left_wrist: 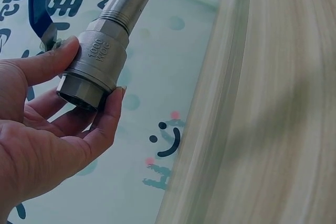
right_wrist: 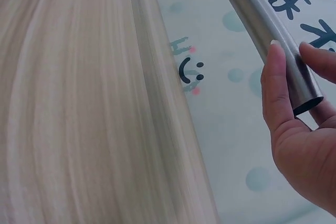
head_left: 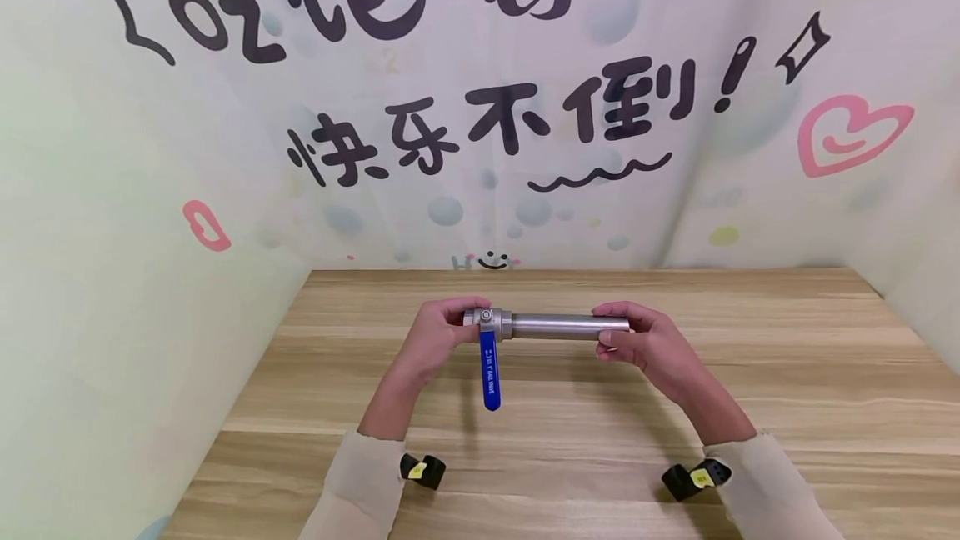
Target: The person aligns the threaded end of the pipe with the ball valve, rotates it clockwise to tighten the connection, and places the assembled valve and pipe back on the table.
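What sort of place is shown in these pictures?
Probably a small indoor demonstration or recording corner: a wood-grain table stands before a wall printed with playful lettering, and black wrist-worn devices are in view.

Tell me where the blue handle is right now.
In the head view, the blue handle points downward in the picture from the valve, below and right of the left fingers.

Head view: I look forward and down across the worktop (head_left: 555,473). Wrist views: I get left hand (left_wrist: 52,124), right hand (right_wrist: 304,135) close up; both share pipe (right_wrist: 268,19), smiley print (left_wrist: 170,148).
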Motion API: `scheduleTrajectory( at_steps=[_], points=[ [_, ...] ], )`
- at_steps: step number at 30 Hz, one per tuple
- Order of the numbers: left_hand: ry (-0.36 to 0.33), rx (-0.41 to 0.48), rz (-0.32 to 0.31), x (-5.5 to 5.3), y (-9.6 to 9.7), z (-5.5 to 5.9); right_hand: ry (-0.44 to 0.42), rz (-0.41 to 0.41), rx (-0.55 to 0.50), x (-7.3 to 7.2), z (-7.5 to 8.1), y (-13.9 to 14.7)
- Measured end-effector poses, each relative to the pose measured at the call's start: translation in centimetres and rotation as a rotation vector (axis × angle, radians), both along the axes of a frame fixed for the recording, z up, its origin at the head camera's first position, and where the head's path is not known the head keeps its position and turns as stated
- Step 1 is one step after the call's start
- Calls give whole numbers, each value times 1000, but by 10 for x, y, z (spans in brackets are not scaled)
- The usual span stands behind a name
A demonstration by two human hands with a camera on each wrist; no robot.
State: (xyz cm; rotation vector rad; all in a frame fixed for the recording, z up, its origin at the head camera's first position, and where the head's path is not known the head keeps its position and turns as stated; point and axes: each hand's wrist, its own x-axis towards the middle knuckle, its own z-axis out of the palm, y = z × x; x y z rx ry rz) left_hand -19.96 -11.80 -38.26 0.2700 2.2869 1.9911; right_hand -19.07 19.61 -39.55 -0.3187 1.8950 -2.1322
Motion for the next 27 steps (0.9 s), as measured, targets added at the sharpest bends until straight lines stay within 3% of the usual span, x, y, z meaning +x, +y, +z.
scheduleTrajectory(
  at_steps=[11,27],
  points=[
    [-3,13,-6,0,1,1,17,17,-23,0,0,2],
    [14,5,9,1,1,3,-26,32,-54,-1,0,1]
  ],
)
